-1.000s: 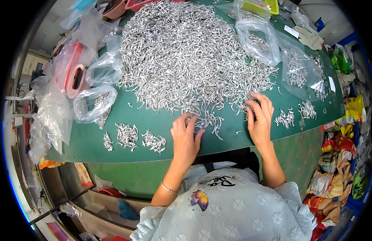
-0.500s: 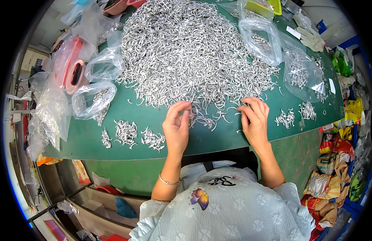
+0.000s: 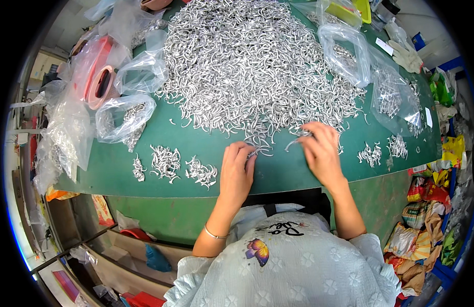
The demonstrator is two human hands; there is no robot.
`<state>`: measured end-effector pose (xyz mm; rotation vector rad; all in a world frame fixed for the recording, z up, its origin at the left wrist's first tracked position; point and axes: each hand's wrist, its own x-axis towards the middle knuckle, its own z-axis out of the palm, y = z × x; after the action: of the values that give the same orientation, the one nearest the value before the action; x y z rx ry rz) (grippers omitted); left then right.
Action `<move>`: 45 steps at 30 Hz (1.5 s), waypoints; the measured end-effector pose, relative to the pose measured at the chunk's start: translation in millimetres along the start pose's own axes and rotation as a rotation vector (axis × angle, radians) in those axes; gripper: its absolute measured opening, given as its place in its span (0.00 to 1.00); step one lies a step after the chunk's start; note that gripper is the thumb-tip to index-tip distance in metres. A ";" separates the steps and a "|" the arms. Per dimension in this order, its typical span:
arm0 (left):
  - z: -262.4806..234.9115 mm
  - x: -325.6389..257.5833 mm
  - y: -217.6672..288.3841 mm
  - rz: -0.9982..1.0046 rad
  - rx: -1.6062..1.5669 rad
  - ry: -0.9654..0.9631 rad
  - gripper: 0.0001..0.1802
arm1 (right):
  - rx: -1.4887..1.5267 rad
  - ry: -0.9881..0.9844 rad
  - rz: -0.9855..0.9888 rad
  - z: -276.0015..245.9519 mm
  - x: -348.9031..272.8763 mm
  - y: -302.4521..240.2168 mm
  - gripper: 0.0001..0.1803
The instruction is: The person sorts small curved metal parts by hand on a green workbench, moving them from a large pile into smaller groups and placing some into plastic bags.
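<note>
A large heap of small curved silver metal pieces covers the middle of the green table. At its near edge, my left hand has its fingers curled at a few loose pieces; what lies between the fingertips is partly hidden. My right hand is bent over the heap's near right edge, thumb and fingers closed around curved pieces at the tips. One curved piece shows just left of those fingertips.
Small piles of the pieces lie at the left, and others at the right. Clear plastic bags stand on the left; another bag with pieces lies on the right. A pink-rimmed container and a white glove are farther out.
My left hand has moved right and slightly down to the loose pieces. My right hand has curled inward at the heap's edge. Fewer loose pieces lie between the hands, and the view has shifted slightly.
</note>
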<state>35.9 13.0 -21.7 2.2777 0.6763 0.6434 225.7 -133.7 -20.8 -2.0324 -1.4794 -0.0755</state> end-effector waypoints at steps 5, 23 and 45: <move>7.2 1.1 6.2 -0.063 -0.229 -0.023 0.17 | 0.009 0.124 0.125 -4.0 11.9 1.5 0.15; 0.9 4.4 14.0 0.075 0.175 -0.118 0.22 | 0.166 -0.341 0.005 -15.3 -5.3 -32.5 0.22; 4.7 -12.9 11.8 0.027 0.077 -0.042 0.17 | 0.212 -0.113 -0.065 -4.9 -4.7 -27.3 0.25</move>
<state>32.5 -4.6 -19.8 2.3676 0.6620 0.5903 201.5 -135.2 -6.7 -1.8447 -1.5526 0.1651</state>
